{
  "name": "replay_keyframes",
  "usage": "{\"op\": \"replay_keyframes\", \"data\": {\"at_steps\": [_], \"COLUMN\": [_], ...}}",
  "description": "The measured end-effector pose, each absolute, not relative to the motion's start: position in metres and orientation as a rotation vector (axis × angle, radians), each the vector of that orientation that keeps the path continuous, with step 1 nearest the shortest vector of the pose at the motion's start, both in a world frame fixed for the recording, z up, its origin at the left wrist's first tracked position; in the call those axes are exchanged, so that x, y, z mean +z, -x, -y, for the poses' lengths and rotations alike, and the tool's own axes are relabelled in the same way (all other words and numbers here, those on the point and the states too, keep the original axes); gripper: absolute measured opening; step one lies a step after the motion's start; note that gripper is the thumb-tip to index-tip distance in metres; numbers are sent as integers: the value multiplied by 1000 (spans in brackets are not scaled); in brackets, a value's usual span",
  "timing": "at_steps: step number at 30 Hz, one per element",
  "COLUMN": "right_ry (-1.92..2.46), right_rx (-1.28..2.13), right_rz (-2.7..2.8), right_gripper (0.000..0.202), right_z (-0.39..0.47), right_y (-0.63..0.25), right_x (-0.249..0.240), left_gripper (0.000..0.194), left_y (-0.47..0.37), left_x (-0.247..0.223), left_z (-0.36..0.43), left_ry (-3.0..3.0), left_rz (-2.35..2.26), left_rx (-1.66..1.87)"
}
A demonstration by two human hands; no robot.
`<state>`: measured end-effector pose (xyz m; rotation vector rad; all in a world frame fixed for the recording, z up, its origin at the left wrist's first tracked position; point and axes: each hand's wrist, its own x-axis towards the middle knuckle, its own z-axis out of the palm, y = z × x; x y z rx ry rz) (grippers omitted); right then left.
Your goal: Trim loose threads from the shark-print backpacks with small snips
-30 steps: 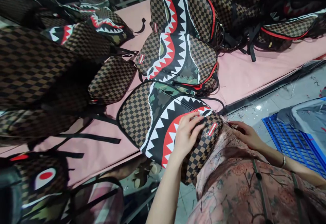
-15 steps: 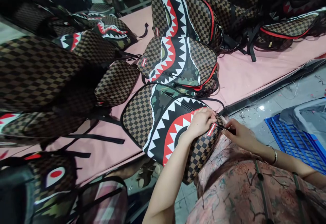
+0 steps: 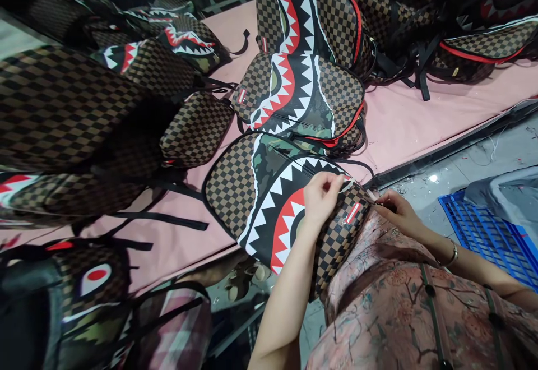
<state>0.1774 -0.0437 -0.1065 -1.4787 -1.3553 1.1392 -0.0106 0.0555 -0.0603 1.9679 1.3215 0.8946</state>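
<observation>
- While your pink-covered table (image 3: 403, 146) slopes up across the view to a dark edge strip, your shark-mouth bag (image 3: 273, 204) lies over its near edge, the far end on the cloth and the near end against your floral garment (image 3: 390, 314).
- Your left hand (image 3: 323, 197) is on the bag near the printed teeth, fingers curled and thumb drawn toward the forefinger; you cannot tell from this view whether anything is pinched there.
- Your right hand (image 3: 397, 213), just beside the bag's near corner, has its fingertips closed on a slim dark tool (image 3: 375, 203), too small to identify.
- Past your bag, a second bag (image 3: 300, 92) and a third bag (image 3: 306, 14) lie in a row, each overlapping the next.
- To your left you have a heap of checkered bags (image 3: 63, 106), straps trailing over the cloth.
- At your lower left, plaid clothing (image 3: 179, 319) shows another person beside a bag with a printed red eye (image 3: 96, 276).
- On your right, a blue crate (image 3: 474, 235) stands on pale floor tiles (image 3: 445, 176) strewn with scraps.
- Your bag carries a red label (image 3: 353, 213) with pale lettering, too small to read with certainty; the next two bags bear similar red labels.
</observation>
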Motion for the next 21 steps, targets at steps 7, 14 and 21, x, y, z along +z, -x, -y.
{"op": "replay_keyframes", "data": {"at_steps": [7, 14, 21], "right_ry": [1419, 1389, 1455], "right_rx": [975, 758, 525], "right_rz": [1679, 2025, 2150], "right_gripper": [23, 23, 20], "right_z": [60, 72, 77], "right_y": [-195, -182, -158], "right_x": [-109, -108, -95], "left_gripper": [34, 26, 15], "left_y": [54, 57, 49], "left_x": [-60, -72, -73], "left_z": [-2, 25, 28], "left_ry": [-2384, -2694, -2779], "left_rz": [-1208, -1127, -1146], "left_rx": [869, 958, 1067]}}
